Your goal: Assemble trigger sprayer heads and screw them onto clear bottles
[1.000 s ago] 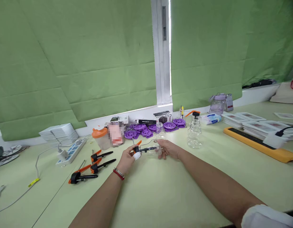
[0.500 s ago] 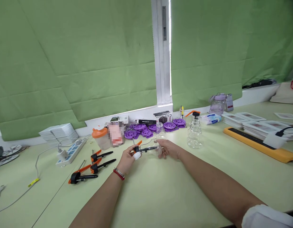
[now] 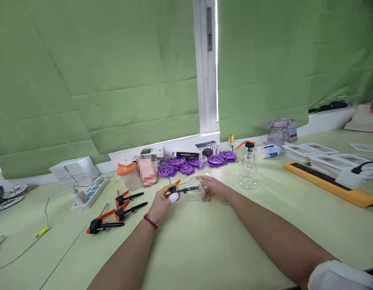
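Note:
Just above the table, a clear bottle [image 3: 195, 196] is held on its side, neck toward the left. My left hand [image 3: 162, 202] is closed around the black and orange pump head [image 3: 173, 189] at the bottle's neck, a white wrap on its thumb. The black pump tube [image 3: 189, 189] runs inside the bottle. My right hand [image 3: 215, 189] grips the bottle's base, thumb and fingers around it. Left of my hands lie several loose pump heads [image 3: 97, 226] with orange levers and black tubes. A clear bottle with a pump head fitted [image 3: 248, 171] stands upright to the right.
Behind my hands are another clear bottle [image 3: 204, 165], purple plastic parts [image 3: 186, 169] and an orange-lidded cup [image 3: 127, 171]. A power strip [image 3: 94, 193] with cables lies left. On the right are a yellow-orange bar [image 3: 322, 181], stacked cards [image 3: 328, 163] and a wipes pack [image 3: 268, 151].
Almost nothing differs. Both hands keep their hold on the bottle and pump head, with only a very slight shift.

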### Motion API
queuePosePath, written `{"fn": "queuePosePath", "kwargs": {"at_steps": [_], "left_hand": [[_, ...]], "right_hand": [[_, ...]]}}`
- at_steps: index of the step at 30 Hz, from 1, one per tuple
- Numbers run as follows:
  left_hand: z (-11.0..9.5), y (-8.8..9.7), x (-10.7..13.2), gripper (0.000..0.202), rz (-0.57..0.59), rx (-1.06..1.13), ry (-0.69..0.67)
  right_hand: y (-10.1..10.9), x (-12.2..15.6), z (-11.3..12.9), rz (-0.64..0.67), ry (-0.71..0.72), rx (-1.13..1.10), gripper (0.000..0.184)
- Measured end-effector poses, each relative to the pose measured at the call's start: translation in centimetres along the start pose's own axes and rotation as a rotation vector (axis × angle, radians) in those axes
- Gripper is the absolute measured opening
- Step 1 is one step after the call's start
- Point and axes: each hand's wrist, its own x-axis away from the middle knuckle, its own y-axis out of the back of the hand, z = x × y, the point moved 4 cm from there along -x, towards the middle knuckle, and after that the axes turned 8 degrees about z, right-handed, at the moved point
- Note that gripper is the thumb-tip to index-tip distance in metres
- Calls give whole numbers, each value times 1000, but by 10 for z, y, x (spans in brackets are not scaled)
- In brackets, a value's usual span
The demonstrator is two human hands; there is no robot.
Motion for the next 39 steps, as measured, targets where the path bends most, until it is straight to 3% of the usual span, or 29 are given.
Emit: {"fn": "queuePosePath", "kwargs": {"at_steps": [5, 11, 16, 22, 25, 28, 33, 39], "left_hand": [[-6, -2, 2, 48, -6, -3, 13], [-2, 5, -1, 49, -27, -26, -9], [-4, -2, 1, 53, -1, -96, -36], [-4, -1, 2, 52, 3, -69, -33], [-1, 4, 0, 47, -35, -51, -26], [-1, 4, 0, 47, -27, -39, -19], [-2, -3, 2, 50, 2, -40, 1], [1, 2, 0, 49, -35, 10, -3]], "right_hand": [[3, -1, 1, -55, -7, 27, 53], [-2, 6, 12, 18, 94, 6, 70], [-1, -3, -8, -75, -15, 13, 58], [3, -5, -17, -73, -115, 28, 70], [0, 1, -5, -18, -31, -17, 63], [-6, 5, 4, 42, 69, -27, 71], [-5, 0, -4, -10, -34, 20, 56], [-3, 2, 5, 7, 34, 68, 67]]}}
